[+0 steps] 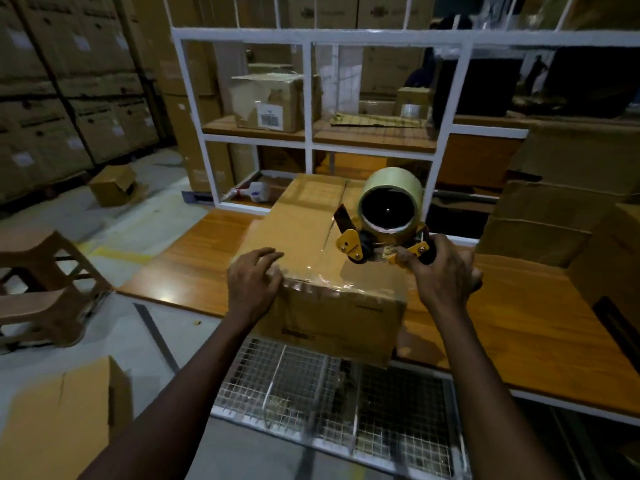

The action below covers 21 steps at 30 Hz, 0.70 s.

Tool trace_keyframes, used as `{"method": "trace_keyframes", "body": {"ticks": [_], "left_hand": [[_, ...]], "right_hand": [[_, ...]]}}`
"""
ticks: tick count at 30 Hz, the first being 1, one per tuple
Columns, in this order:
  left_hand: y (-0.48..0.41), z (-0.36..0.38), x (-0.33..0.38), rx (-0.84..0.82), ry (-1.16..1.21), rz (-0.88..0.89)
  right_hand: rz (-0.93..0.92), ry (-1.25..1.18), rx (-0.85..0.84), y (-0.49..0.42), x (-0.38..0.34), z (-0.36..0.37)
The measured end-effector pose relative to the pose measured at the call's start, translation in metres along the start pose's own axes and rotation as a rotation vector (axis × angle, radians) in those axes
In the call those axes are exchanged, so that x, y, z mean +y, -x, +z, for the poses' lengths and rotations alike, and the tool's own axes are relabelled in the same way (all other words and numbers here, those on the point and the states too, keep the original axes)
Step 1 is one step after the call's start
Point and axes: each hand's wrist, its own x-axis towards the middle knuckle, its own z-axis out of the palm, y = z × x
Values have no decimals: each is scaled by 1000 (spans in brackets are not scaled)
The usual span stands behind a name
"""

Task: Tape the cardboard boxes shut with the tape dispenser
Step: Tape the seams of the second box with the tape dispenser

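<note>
A closed cardboard box stands on the wooden table, its near end overhanging the table's front edge. Clear tape glints across the near top edge of the box, over the centre seam. My left hand rests on the box's near left corner, fingers bent over the edge. My right hand grips the handle of a yellow and black tape dispenser with a pale tape roll. The dispenser's front roller sits on the box top just right of the seam.
A white-framed shelf behind the table holds a taped box and flat cardboard. Stacked cartons crowd the right. A wire mesh shelf lies below the table edge, another box at lower left, plastic stools left.
</note>
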Motion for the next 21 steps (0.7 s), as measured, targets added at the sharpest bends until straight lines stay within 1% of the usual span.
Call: {"method": "trace_keyframes", "body": {"ticks": [3, 5, 7, 9, 11, 13, 17, 21], "left_hand": [[-11, -21, -47, 93, 86, -175], [-13, -29, -76, 103, 190, -267], [-10, -31, -103, 23, 301, -343], [-5, -31, -119, -107, 412, -392], [-1, -28, -127, -165, 471, -334], [1, -26, -128, -175, 502, -246], [-1, -20, -131, -158, 540, -142], [-6, -13, -140, -110, 512, -17]], "right_hand": [[-30, -21, -17, 0, -39, 28], [-54, -23, -16, 1, -62, 47], [-64, -24, -21, 3, -82, 66], [-74, -26, -24, 7, -100, 82], [-81, -23, -20, 9, -114, 96], [-74, -18, -24, 11, -125, 108], [-52, 16, -18, 16, -140, 124], [-24, 27, -3, 24, -144, 131]]}}
